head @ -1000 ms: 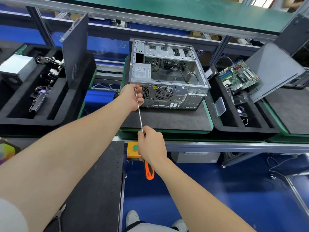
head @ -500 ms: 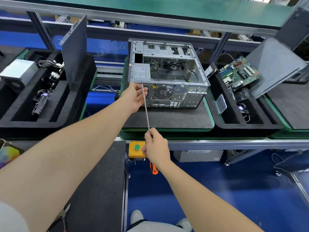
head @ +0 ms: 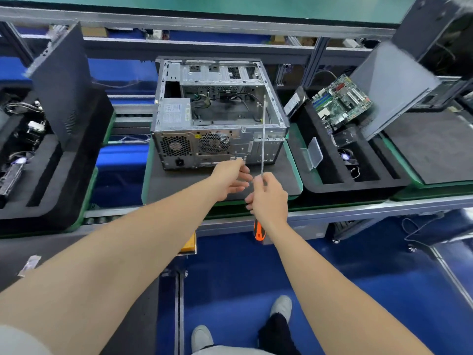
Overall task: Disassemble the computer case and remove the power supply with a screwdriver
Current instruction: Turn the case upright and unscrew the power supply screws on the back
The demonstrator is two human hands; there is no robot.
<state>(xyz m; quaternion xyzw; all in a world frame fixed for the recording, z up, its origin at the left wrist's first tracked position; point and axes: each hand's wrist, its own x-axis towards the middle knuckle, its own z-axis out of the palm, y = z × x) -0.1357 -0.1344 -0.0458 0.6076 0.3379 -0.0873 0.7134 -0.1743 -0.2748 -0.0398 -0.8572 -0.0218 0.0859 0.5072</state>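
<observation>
Label [head: 172, 112] on power supply [head: 176, 146] — blurred; right hand [head: 268, 198] grips screwdriver [head: 262, 139].

We stand on a blue floor [head: 230, 278], evenly lit. Ahead of us runs a line framed in grey aluminium: a front rail [head: 358, 208] spans the width, upright posts [head: 313, 60] rise behind it, and a green-topped shelf [head: 230, 6] crosses above. Rollers [head: 97, 219] show in the bed at the left. Nearest us, at lower left, lies a bench with a black mat [head: 146, 324]. A cable [head: 419, 226] loops over the floor at the right.
</observation>
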